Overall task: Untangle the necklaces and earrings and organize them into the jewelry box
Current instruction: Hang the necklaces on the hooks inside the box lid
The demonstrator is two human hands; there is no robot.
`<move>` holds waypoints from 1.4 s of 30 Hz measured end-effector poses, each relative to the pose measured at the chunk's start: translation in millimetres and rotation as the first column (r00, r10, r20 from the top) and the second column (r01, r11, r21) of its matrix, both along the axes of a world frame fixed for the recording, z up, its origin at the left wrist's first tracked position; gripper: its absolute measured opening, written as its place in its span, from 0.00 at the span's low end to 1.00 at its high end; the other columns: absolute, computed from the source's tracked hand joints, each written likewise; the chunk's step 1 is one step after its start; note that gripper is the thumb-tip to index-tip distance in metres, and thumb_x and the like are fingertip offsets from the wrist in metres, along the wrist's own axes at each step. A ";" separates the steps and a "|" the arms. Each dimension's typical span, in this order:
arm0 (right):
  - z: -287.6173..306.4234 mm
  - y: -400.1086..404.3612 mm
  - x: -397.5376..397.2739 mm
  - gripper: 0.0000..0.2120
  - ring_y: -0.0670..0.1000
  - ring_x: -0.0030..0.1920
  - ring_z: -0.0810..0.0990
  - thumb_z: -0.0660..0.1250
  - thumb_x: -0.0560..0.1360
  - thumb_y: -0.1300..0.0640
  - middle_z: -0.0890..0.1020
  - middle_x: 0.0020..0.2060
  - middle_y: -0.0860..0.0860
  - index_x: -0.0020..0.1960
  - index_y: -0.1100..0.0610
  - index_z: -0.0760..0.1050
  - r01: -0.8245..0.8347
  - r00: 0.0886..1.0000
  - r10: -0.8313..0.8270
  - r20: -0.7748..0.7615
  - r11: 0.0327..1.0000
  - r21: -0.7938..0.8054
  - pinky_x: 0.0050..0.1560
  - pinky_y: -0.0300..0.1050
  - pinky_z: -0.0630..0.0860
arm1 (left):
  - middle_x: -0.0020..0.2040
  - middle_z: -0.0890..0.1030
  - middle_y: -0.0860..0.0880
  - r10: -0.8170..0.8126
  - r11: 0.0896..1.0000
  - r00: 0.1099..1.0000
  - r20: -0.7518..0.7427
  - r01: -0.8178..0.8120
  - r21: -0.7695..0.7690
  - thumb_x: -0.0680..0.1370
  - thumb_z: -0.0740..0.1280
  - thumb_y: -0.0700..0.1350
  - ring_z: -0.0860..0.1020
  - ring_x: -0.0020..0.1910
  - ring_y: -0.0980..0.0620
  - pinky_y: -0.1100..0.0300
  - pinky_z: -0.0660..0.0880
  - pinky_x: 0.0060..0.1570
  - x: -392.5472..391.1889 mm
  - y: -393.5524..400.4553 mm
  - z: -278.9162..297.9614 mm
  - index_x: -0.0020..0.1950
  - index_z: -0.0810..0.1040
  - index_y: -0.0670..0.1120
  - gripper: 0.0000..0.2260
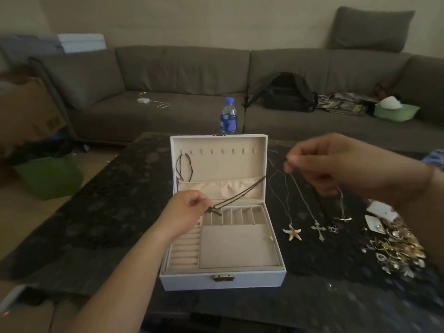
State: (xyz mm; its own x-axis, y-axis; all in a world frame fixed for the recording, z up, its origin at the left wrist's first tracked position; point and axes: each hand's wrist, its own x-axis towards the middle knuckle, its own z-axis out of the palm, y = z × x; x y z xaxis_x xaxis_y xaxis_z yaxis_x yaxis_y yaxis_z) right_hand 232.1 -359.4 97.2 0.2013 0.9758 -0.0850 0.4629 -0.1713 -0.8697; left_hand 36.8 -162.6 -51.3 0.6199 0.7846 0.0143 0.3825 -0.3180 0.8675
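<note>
The left hand (189,207) pinched the pendant end of a brown cord necklace (242,193), fingers curled tight round it just above the jewelry box (223,277). The right hand (324,164) was raised beside the open lid, fingertips pressed together. It was blurred, but the cord ran taut up toward it, so I judged it held the other end, along with a thin chain hanging below.

The risk, to my eye, lay in that stretched cord. It crossed the lid's fabric pocket and could snag the row of hooks (216,152) or drag against the dark cord necklace (183,167) already hanging from the leftmost hook, knotting the 2 together again. The loose chain under the right hand could also drop onto the laid-out necklaces and undo the sorting.

The box stood open on the dark table (96,212). In its lid, only that 1 dark cord hung, its lower part tucked into the pocket. The tray below showed ring rolls at left, narrow slots at the back and a flat padded panel, all without jewelry as far as I could see.

Right of the box lay a starfish pendant (292,233), a cross pendant (318,229) and 2 more chains, side by side. A heap of earrings (396,248) sat further right, still jumbled.
</note>
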 end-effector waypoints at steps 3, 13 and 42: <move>17.1 38.6 -11.5 0.11 0.46 0.26 0.63 0.63 0.79 0.53 0.67 0.26 0.47 0.48 0.58 0.81 -0.024 0.989 0.029 0.145 0.999 -0.035 0.25 0.39 0.63 | 0.44 0.84 0.54 -0.058 0.994 0.994 -0.089 0.065 0.088 0.81 0.65 0.44 0.81 0.47 0.57 0.54 0.77 0.58 0.2 -0.1 1.8 0.44 0.83 0.49 0.09; 59.9 81.8 -25.8 0.12 0.46 0.23 0.60 0.65 0.79 0.53 0.66 0.23 0.47 0.44 0.59 0.79 -0.070 0.928 0.131 0.349 0.981 -0.182 0.24 0.38 0.58 | 0.58 0.83 0.53 -0.413 0.881 0.863 0.292 0.460 -0.113 0.83 0.60 0.50 0.81 0.58 0.56 0.57 0.72 0.65 9.6 -43.3 58.9 0.63 0.78 0.48 0.13; -66.7 125.5 -17.5 0.16 0.52 0.33 0.74 0.55 0.82 0.52 0.74 0.32 0.52 0.51 0.60 0.78 -0.110 0.968 0.147 -0.202 0.977 0.183 0.40 0.47 0.76 | 0.29 0.75 0.50 -0.171 0.972 0.966 0.195 0.133 0.195 0.81 0.65 0.43 0.77 0.33 0.50 0.51 0.76 0.47 3.0 26.2 146.3 0.41 0.83 0.48 0.11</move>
State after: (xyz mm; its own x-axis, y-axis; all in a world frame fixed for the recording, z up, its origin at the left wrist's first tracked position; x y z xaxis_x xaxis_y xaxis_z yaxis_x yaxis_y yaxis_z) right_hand 214.7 -234.0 30.5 0.0686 0.9961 0.0559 0.2725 0.0352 -0.9615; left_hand 39.7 -136.5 95.1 0.6997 0.6541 0.2873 0.1343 -0.5153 0.8464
